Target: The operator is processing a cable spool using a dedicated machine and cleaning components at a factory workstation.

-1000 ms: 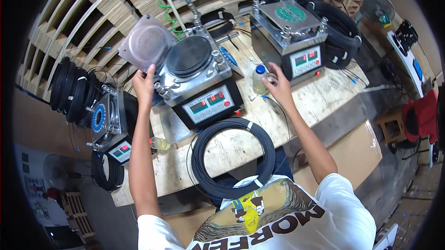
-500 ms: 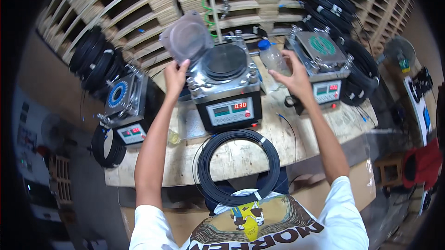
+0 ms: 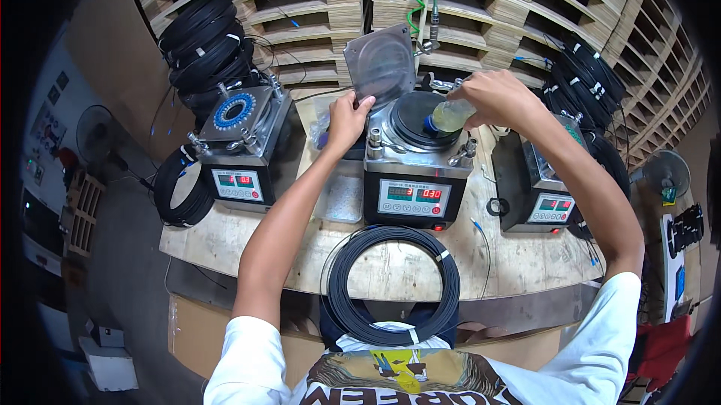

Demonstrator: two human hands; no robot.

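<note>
In my left hand (image 3: 348,121) is the lower edge of a square greyish plate (image 3: 380,66), tilted up behind the middle machine. My right hand (image 3: 499,99) is wrapped round a clear plastic bottle (image 3: 453,114) with a blue cap. The bottle is tipped over, its cap end low over the right side of a round black pad (image 3: 406,114); whether it touches the pad I cannot tell. This pad lies on top of the metal polishing machine (image 3: 374,193), which has a lit red display. Pale yellowish liquid shows inside the bottle.
Similar machines stand at left (image 3: 239,157) and right (image 3: 529,187). A black cable coil (image 3: 339,274) overhangs the table's front edge. Stacks of black cable coils (image 3: 203,41) rise behind. A clear tray (image 3: 344,198) sits beside the middle machine. Wooden pallets (image 3: 300,11) fill the back.
My right hand has brought the bottle left from beside the right machine and tipped it over the pad. The plate is still in my left hand. The view has shifted.
</note>
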